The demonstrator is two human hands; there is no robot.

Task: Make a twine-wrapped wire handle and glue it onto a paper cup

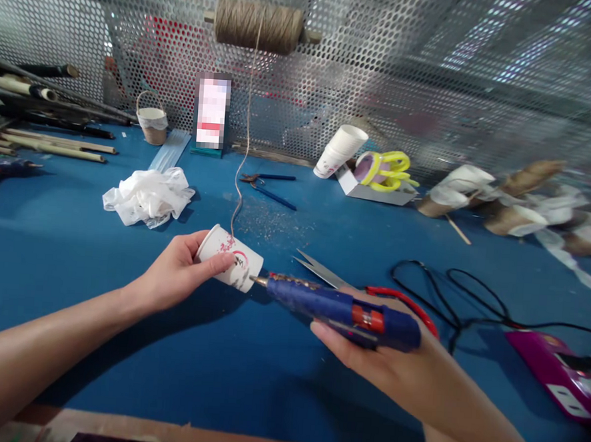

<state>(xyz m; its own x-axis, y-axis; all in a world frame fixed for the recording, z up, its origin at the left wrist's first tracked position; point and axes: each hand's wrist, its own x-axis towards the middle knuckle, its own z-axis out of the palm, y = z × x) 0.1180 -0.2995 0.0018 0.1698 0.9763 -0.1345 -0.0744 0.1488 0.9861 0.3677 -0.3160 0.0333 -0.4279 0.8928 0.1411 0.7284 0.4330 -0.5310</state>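
Observation:
My left hand (177,274) grips a white paper cup (230,260) with a red print, held on its side above the blue table (118,343). A strand of twine (245,144) hangs from the spool (257,25) on the mesh wall down to the cup. My right hand (391,367) is closed round a blue glue gun (340,310) with a red band. Its metal tip touches the cup's bottom rim.
Scissors with red handles (332,276) lie under the gun. Black cable (445,303) and a purple power strip (557,370) sit right. A white plastic bag (149,195), pliers (270,186), a small basket (152,124), stacked cups (340,150), yellow scissors (389,170), wrapped cups (507,200) and sticks (45,139) lie further back.

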